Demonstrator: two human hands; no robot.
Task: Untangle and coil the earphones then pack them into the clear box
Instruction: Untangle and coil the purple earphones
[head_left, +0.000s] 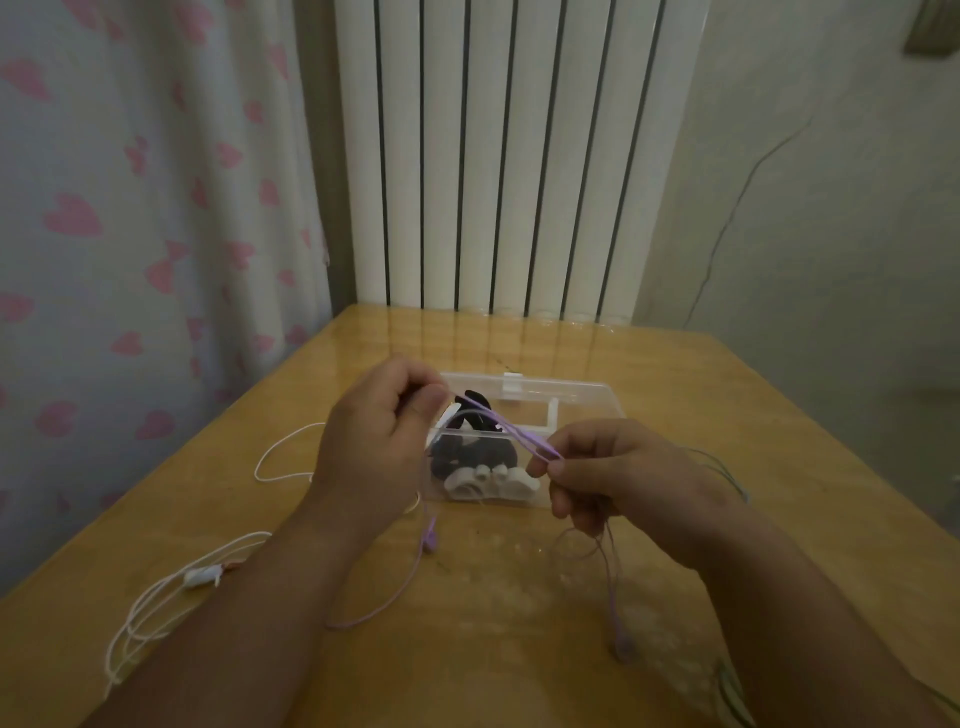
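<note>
From my feed, the wooden table (509, 597) fills the lower half of the frame. Behind it, a curtain (130, 208) with pink hearts takes the upper left and a white radiator (498, 156) the upper centre.

Both forearms come in from the bottom edge. My operator's left hand (374, 447) sits just left of centre, fingers curled, pinching the purple earphones (514, 434) between thumb and fingertips. The right hand (618, 473), right of centre, pinches the same cord at its forefinger and thumb, the other fingers curled under. A short stretch of the purple cord runs taut between the two hands, raised above the table and crossing in front of the box.

The clear box (582, 410) stands on the table at centre, just beyond the hands, with its lid open. Inside it lie a black coil (457, 452) and white earbuds (493, 475) near the front wall.

The white earphones (202, 576) lie loose on the table at lower left, looped, partly behind the left forearm.

Below the hands the purple cord hangs in loose loops. One purple bud (428, 540) is under the left hand and another (623, 647) is low, right of centre.

A thin green cable (727, 467) trails behind the right wrist toward the right edge.
</note>
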